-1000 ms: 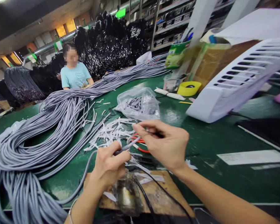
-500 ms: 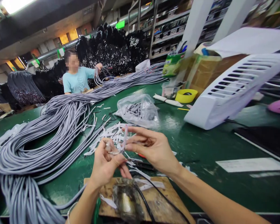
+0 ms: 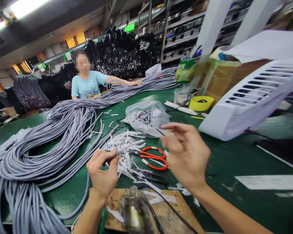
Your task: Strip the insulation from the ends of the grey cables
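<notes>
My left hand (image 3: 104,174) is closed, with thumb and finger pinching a grey cable (image 3: 115,153); the cable's pale end points right over the white scraps. Slightly blurred, my right hand (image 3: 187,156) is closed too, apart from the cable. A thin dark piece (image 3: 160,131) sticks out from its fingertips, too small to name surely. Between the hands lie scissors with orange handles (image 3: 154,158), partly on a heap of white strips (image 3: 123,139). Behind the right hand rests a clear plastic bag (image 3: 147,117) of short grey pieces.
A wooden board (image 3: 171,214) carrying a grimy metal device (image 3: 134,216) and black cords is nearest me. Bundled grey cables (image 3: 39,143) cover the left. On the right stand a white slotted case (image 3: 239,104) and yellow tape (image 3: 201,103). Another person (image 3: 88,84) sits across the green table (image 3: 217,156).
My hands have separated: the right moved right with a thin dark piece, the left moved slightly left with the cable. The orange scissors are uncovered. The other person's arm stretched out along the cables.
</notes>
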Motion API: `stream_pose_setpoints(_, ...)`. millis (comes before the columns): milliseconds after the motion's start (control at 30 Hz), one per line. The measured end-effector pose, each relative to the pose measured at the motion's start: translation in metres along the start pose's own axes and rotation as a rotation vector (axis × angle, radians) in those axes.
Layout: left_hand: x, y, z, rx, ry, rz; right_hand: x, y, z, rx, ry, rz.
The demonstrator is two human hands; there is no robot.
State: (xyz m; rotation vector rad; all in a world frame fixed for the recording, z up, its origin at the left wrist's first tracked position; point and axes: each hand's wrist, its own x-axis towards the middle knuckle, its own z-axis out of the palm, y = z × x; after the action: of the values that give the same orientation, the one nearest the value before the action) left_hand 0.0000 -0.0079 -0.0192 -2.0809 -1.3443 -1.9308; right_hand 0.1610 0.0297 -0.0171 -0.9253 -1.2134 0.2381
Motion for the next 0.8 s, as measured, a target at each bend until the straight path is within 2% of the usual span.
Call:
stream_pose_setpoints(67, -0.001, 0.0, 0.0, 0.101, 0.005, 0.094, -0.006, -0.004, -0.003, -0.175, 0.007, -0.329)
stream_pose_setpoints(133, -0.002, 0.0, 0.0, 0.158, -0.01, 0.157, -0.012, -0.007, -0.003, -0.337, -0.04, -0.62)
stream_pose_setpoints(200, -0.003, 0.0, 0.001, 0.201, -0.028, 0.2, -0.015, -0.008, -0.001, -0.428, -0.111, -0.762)
stream_pose_setpoints(367, -0.005, -0.002, 0.003, 0.278, -0.066, 0.239, -0.013, -0.009, -0.001, -0.526, -0.133, -0.798)
stream_pose_setpoints(567, -0.006, -0.002, 0.002, 0.312, -0.097, 0.217, -0.012, -0.009, -0.003, -0.52, -0.252, -0.798)
stream_pose_setpoints(800, -0.005, 0.001, 0.003, 0.278, -0.103, 0.2, -0.011, -0.009, -0.003, -0.497, -0.231, -0.774)
